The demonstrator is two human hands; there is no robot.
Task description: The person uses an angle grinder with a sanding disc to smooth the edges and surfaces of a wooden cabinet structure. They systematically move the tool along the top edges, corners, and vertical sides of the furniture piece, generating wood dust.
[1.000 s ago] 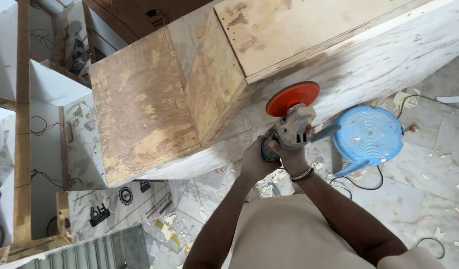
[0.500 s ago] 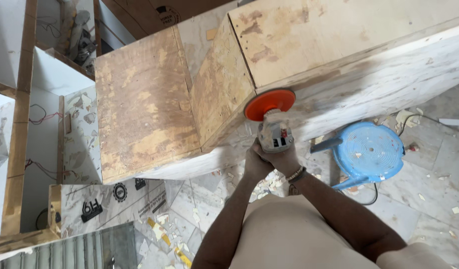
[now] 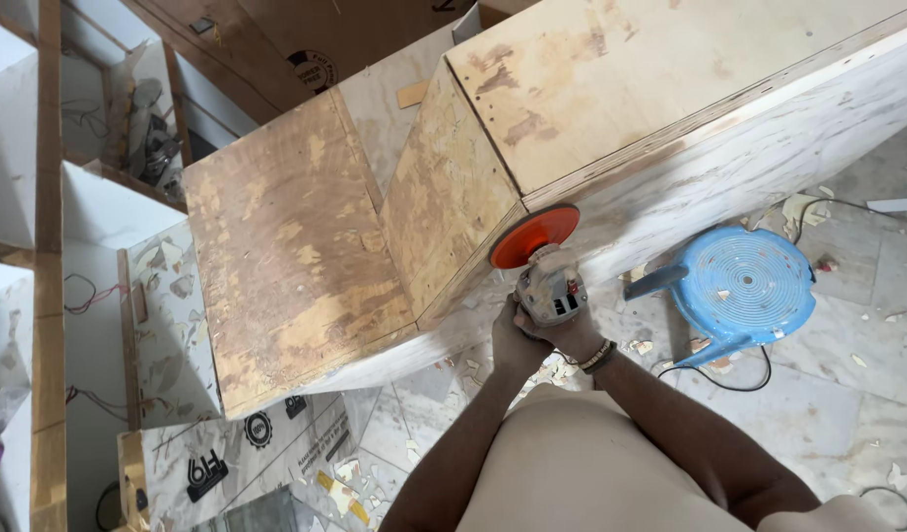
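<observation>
This is a carpentry workshop or a furniture fit-out site. Large raw plywood cabinets with glue-stained faces fill the view, white board panels stand at the left, and peeled laminate scraps, cables and a blue plastic stool litter the marble floor.

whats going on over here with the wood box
A person grips a handheld sander with both hands, left hand and right hand. Its orange disc presses against the white-coated side of a large plywood cabinet, near a corner. A blue plastic stool stands beside it on the littered tile floor.
</observation>
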